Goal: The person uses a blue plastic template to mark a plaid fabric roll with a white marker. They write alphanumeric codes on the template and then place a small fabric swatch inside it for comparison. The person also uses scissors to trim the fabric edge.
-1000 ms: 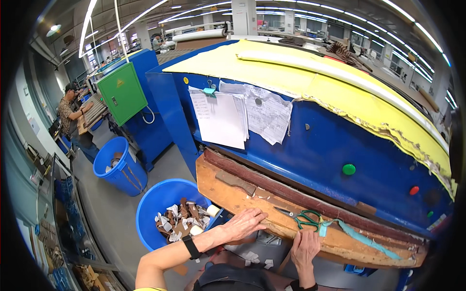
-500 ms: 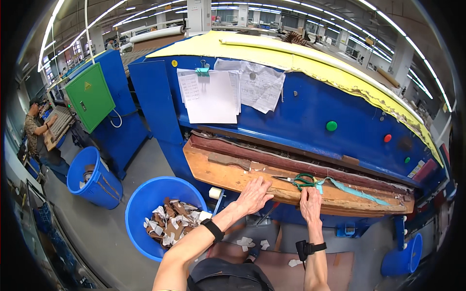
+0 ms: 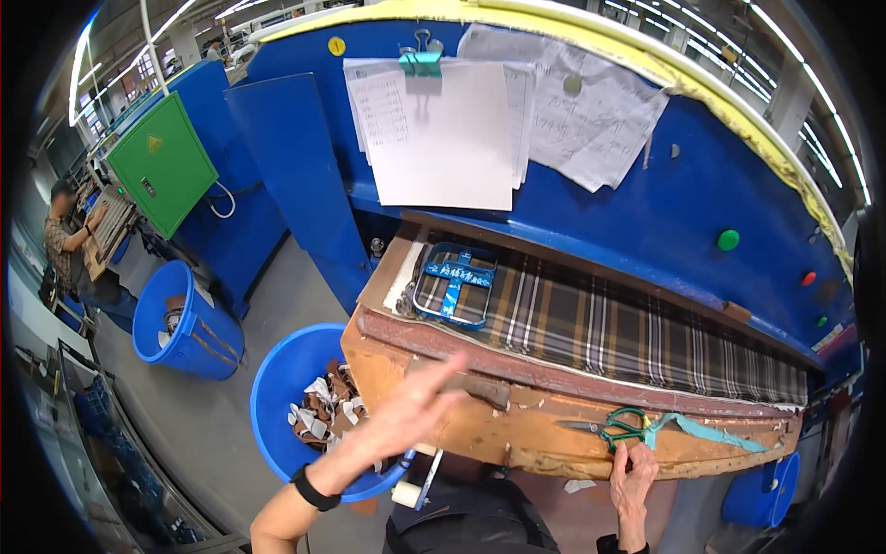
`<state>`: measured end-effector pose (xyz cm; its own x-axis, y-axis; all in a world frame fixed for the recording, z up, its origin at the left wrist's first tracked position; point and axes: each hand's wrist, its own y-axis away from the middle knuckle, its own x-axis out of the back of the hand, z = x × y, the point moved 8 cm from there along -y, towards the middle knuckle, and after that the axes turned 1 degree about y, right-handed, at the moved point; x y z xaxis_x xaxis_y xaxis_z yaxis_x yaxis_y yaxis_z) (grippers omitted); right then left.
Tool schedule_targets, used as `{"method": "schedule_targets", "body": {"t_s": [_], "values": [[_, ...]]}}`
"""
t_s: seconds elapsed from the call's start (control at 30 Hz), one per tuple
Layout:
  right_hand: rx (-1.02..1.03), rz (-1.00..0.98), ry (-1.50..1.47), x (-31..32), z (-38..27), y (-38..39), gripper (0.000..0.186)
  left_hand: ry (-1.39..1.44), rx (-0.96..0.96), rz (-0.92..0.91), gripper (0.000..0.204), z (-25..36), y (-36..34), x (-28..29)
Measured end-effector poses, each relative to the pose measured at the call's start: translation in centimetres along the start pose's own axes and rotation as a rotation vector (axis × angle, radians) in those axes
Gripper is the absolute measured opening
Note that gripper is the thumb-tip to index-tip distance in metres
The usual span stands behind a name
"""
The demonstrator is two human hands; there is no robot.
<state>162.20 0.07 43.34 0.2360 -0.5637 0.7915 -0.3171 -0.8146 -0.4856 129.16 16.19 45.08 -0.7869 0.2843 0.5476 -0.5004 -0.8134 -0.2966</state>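
Observation:
My left hand (image 3: 411, 415), slightly blurred, hovers above the left part of the wooden ledge (image 3: 544, 450) with its fingers stretched out and nothing in them. Beyond it, a blue metal cutting die (image 3: 455, 284) sits on layered plaid fabric (image 3: 591, 319) in the press opening. My right hand (image 3: 632, 480) has its fingers curled over the ledge's front edge, just below a pair of green-handled scissors (image 3: 623, 427). A teal cloth strip (image 3: 706, 430) trails rightward from the scissors' handles.
A large blue bin (image 3: 277, 429) of brown and white scraps stands at left, with another blue bin (image 3: 208, 337) behind. Papers (image 3: 443, 138) hang clipped on the blue machine (image 3: 683, 198), which bears green and red buttons. A person (image 3: 69, 245) works at far left.
My left hand has lifted off the ledge's edge and moved left. The view has come closer to the machine, bringing the plaid fabric and blue cutting die into sight. My right hand stays by the scissors.

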Motion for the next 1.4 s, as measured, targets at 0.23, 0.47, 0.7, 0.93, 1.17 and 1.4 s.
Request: {"method": "schedule_targets", "body": {"t_s": [0.23, 0.47, 0.7, 0.93, 1.17, 1.4], "values": [[-0.053, -0.105, 0.005, -3.7, 3.4, -0.8, 0.033, -0.203, 0.099, 0.172, 0.055, -7.2, -6.5, 5.5], [-0.069, -0.174, 0.047, -4.7, 5.0, -0.3, 0.037, -0.198, 0.135, 0.104, 0.049, -11.5, -9.5, 3.6], [-0.144, -0.367, 0.053, -5.5, 4.9, -3.1, 0.038, -0.197, 0.221, -0.022, 0.048, -13.8, -9.4, 2.7], [0.184, -0.449, -0.186, -9.2, -10.8, -13.8, 0.012, -0.231, 0.236, -0.053, 0.058, -14.1, -9.1, 2.2], [0.740, -0.646, -0.383, -16.9, -24.0, -14.2, 0.018, -0.496, 0.219, -0.102, 0.072, -13.2, -8.8, 1.6], [0.999, -0.587, -0.240, -23.0, -27.4, -12.6, 0.017, -0.659, 0.201, -0.098, 0.069, -13.1, -8.5, 1.6]]}}
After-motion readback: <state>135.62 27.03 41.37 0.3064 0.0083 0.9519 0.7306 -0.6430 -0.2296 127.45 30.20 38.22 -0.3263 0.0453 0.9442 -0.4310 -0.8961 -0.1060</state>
